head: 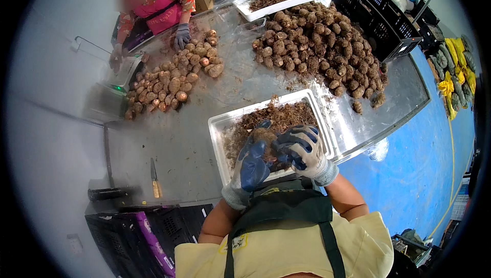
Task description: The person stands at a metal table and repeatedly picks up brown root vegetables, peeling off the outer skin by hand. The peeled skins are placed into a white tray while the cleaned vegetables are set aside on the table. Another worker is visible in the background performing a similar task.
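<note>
Over a white foam tray (pixel 218 140), my left hand (pixel 251 163) holds a brown, hairy taro corm (pixel 264 136) in its blue-coated work glove. My right hand (pixel 305 149), in a matching glove, is curled against the corm's right side. Whether its fingers grip the corm itself or only root hairs on it cannot be made out. Brown root fibres and peelings (pixel 284 115) fill much of the tray below both hands. A large heap of hairy taro corms (pixel 318 40) lies beyond the tray to the right. Cleaner corms (pixel 168 80) form a pile at the far left.
A knife (pixel 154 178) with a wooden handle lies on the metal table (pixel 184 136). Across the table a gloved co-worker (pixel 157 5) stands beside a scale (pixel 124 74). Black plastic crates (pixel 378 17) and another fibre-filled foam tray (pixel 245 13) edge the big heap.
</note>
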### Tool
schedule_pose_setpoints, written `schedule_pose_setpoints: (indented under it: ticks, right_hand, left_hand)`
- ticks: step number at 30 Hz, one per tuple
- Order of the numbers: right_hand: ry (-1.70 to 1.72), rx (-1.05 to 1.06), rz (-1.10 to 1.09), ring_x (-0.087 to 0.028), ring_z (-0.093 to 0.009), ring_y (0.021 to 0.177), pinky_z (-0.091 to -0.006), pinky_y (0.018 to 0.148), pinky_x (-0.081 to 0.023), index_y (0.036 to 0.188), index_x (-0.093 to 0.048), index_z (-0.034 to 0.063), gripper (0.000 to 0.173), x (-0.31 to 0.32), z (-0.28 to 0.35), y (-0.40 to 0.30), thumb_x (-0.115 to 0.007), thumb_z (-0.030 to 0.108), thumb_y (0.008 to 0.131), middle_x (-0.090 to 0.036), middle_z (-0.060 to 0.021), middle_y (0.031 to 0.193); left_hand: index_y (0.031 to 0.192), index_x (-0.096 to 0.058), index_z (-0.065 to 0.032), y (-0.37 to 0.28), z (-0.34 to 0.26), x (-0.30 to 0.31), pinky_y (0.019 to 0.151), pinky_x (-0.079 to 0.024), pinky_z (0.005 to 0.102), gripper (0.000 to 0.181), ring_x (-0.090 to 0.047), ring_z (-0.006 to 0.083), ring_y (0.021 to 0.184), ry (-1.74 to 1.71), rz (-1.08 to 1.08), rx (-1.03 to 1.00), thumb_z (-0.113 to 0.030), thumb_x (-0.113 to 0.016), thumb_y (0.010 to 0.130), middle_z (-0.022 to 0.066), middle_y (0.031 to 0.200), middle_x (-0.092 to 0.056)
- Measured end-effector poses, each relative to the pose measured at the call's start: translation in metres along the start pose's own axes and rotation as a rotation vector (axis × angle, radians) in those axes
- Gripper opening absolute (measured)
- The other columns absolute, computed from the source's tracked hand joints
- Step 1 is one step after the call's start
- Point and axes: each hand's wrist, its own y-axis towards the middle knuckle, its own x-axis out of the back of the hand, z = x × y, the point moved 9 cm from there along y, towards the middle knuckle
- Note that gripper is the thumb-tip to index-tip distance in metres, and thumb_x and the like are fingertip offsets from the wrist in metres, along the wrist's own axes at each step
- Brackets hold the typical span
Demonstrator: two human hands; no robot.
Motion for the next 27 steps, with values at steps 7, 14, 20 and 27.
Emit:
schedule_pose_setpoints:
  ticks: [7,14,20,27]
  right_hand:
    - [0.187,-0.398,0.019,-0.05,-0.036,0.112,-0.0514,0.102,-0.033,0.106,-0.062,0.0088,0.048,-0.008,-0.066,-0.005,-0.062,0.007,0.058,-0.057,-0.0183,0.111]
    - [0.292,-0.01,0.057,-0.047,-0.035,0.123,-0.0495,0.106,-0.03,0.11,-0.064,0.0136,0.043,-0.008,-0.017,-0.004,-0.073,0.025,0.07,-0.054,-0.0182,0.124]
    - [0.915,-0.631,-0.015,-0.06,-0.026,0.105,-0.0377,0.092,-0.047,0.116,-0.059,0.0074,0.045,-0.037,-0.109,-0.055,-0.068,0.037,0.083,-0.061,-0.0123,0.115]
    - [-0.094,-0.493,0.579,-0.037,-0.034,0.13,-0.0479,0.107,-0.03,0.139,-0.04,0.0167,0.069,-0.097,-0.084,-0.12,-0.068,0.035,0.079,-0.038,-0.0149,0.141]
  left_hand:
    - [0.137,-0.038,-0.0008,0.0,0.003,-0.007,0.097,-0.044,0.0358,0.05,-0.053,0.0217,0.113,-0.012,0.064,-0.015,-0.023,-0.053,0.095,0.0107,0.125,-0.054]
    - [0.137,-0.04,-0.005,-0.004,0.0,-0.029,0.101,-0.043,0.0421,0.053,-0.051,0.0263,0.118,-0.066,0.168,0.033,-0.036,-0.05,0.095,0.0132,0.132,-0.05]
    - [0.138,-0.038,-0.004,0.006,0.008,0.036,0.1,-0.044,0.0425,0.057,-0.054,0.0267,0.115,0.236,0.024,-0.093,-0.038,-0.052,0.094,0.0125,0.124,-0.054]
    - [0.137,-0.04,-0.0032,0.006,-0.006,0.048,0.098,-0.045,0.0458,0.058,-0.055,0.0296,0.115,-0.175,-0.009,-0.059,-0.04,-0.053,0.093,0.0136,0.125,-0.055]
